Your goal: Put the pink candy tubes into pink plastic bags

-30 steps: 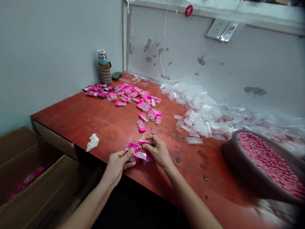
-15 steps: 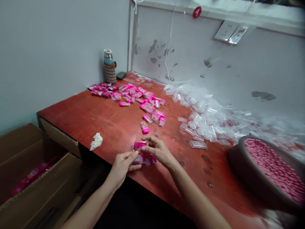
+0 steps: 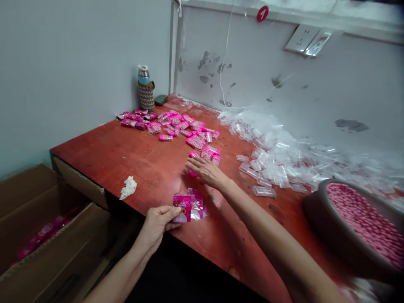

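My left hand [image 3: 162,221] pinches a small pink printed plastic sleeve [image 3: 182,208] between thumb and fingers at the table's front edge. More of the same pink sleeves [image 3: 197,206] lie on the tabletop just right of it. Farther forward, my right hand [image 3: 206,171] reaches with its fingers stretched out over a small clear container with a pink cap [image 3: 192,173], which it mostly covers. Whether the fingertips touch that container I cannot tell. Beyond the hand spreads a group of pink-capped containers [image 3: 195,142] filled with pink beads.
Clear empty containers [image 3: 277,155] are heaped along the wall. A brown basin [image 3: 318,210] of pink beads stands at the right. Wrapped pink packs [image 3: 134,123], a bottle in a knitted cover [image 3: 146,94] and crumpled tissue [image 3: 128,187] lie leftward. A cardboard box [image 3: 63,240] sits below left.
My right hand has left the sleeve and moved forward to the nearest pink-capped container. My left hand keeps hold of the sleeve and has shifted slightly left.
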Tool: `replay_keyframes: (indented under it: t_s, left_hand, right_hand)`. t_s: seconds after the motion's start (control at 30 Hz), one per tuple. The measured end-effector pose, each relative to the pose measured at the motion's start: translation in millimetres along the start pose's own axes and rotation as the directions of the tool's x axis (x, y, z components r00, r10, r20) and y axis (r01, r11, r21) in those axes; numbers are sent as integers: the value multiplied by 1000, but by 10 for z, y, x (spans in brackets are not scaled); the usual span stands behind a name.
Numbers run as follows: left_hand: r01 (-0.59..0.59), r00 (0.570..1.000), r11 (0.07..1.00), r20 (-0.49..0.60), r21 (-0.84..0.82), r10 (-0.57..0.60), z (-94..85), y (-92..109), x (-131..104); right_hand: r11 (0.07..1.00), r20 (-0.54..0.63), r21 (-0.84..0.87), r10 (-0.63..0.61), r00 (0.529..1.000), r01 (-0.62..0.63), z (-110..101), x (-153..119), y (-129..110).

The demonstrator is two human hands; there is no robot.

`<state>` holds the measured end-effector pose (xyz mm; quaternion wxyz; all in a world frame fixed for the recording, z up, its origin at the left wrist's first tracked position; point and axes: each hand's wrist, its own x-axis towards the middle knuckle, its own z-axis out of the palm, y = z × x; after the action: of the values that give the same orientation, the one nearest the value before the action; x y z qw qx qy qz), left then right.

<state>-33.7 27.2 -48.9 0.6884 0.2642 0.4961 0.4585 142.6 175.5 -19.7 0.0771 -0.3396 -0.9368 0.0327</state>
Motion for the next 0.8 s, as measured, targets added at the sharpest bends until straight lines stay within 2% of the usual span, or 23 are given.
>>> replay_keyframes:
  t_s: [0.03,0.1,0.17,0.27,0.37,0.43,0.5,0.53,0.57,0.6,0.63,0.67,0.7,0.73,0.8]
  left_hand:
    - [8,1000,1000,-14,-25,-9,-7,-2,-6]
    - [17,999,997,-33,-75,-20,-25,3,-23]
    - [31,999,993,-34,-118,-35,-47,19,-46]
    - [52,997,984,-49,-173,-62,-67,41,-66]
    - [63,996,969,-47,-238,-76,-36,36,-30]
    - [59,996,950,-45,-307,-76,26,18,29]
    - [46,995,918,-61,-394,-77,116,-4,100]
    - [40,995,898,-70,-437,-78,168,-15,135]
    - [35,994,878,-74,-477,-80,223,-25,167]
    - [30,994,858,-77,-512,-80,280,-34,193]
    - [25,994,840,-80,-542,-81,338,-43,214]
    - [23,993,823,-83,-568,-84,398,-52,227]
    - [25,992,809,-85,-587,-92,459,-62,234]
    - [34,991,800,-80,-599,-103,520,-74,234]
    - [66,991,793,-52,-606,-122,641,-103,222]
  right_hand:
    - [994,62,-81,-72,995,77,10,57,74]
    - [972,147,-174,-132,980,157,21,131,174]
    - [972,171,-187,-111,979,142,15,141,221]
    - [993,127,-111,42,991,-28,-11,34,246]
    - [976,83,-67,212,974,-207,-18,-201,221]
    - [947,41,-67,316,948,-313,-9,-411,133]
    - [889,-37,94,454,890,-449,2,-644,-46]
    - [812,-74,289,547,834,-508,5,-762,-172]
    - [684,-73,533,624,778,-498,6,-876,-318]
    - [529,-39,725,671,740,-441,7,-984,-479]
    - [369,17,847,701,713,-383,10,-1082,-648]
    - [214,85,916,721,688,-338,14,-1167,-818]
    - [103,134,947,737,663,-306,23,-1236,-980]
    - [34,164,958,749,642,-284,35,-1290,-1128]
    - [-30,186,966,776,603,-259,71,-1355,-1357]
